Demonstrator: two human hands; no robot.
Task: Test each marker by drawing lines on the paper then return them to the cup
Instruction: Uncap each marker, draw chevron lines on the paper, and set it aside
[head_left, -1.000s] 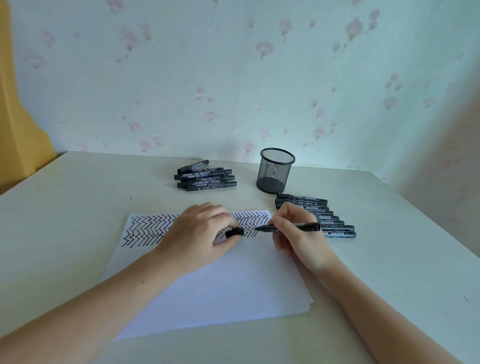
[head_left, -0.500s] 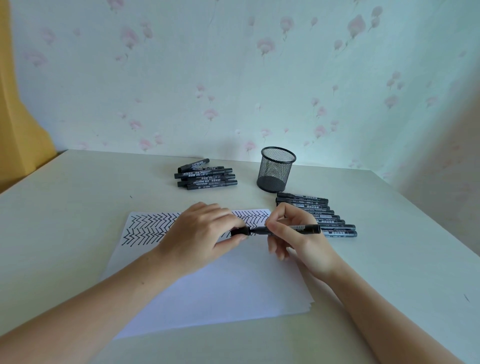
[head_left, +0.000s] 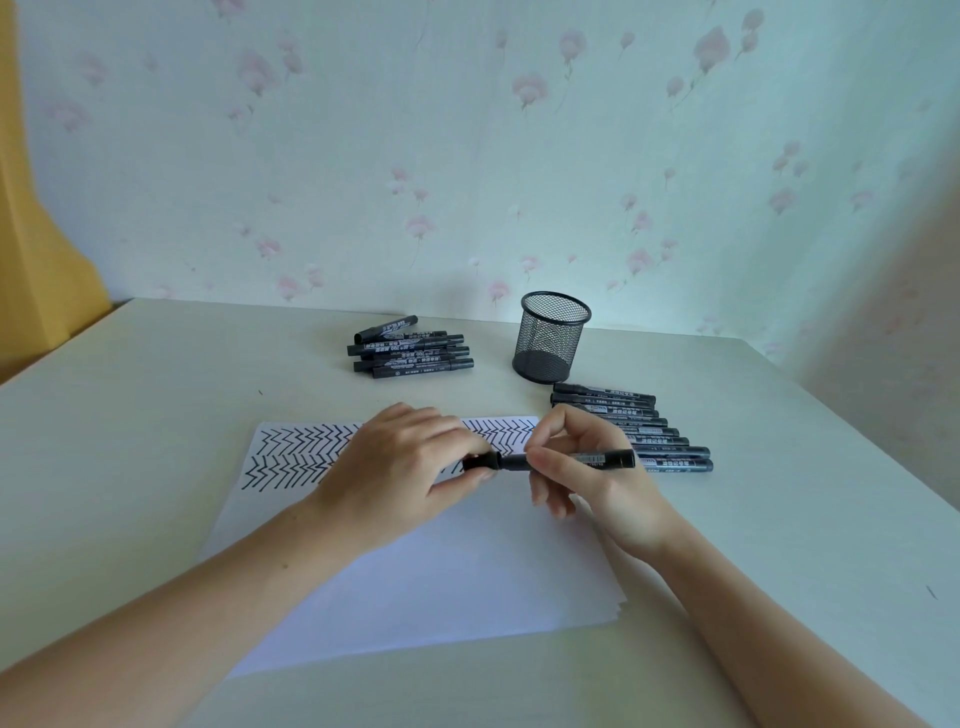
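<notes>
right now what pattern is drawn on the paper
Rows of black zigzag lines across the top of the paper, clearest in the head view.

Soft daylight — faint shadows, edges warped.

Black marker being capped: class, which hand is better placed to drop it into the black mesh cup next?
Right. The right hand grips the black marker barrel nearer the black mesh cup; the left hand pinches only its cap.
</notes>
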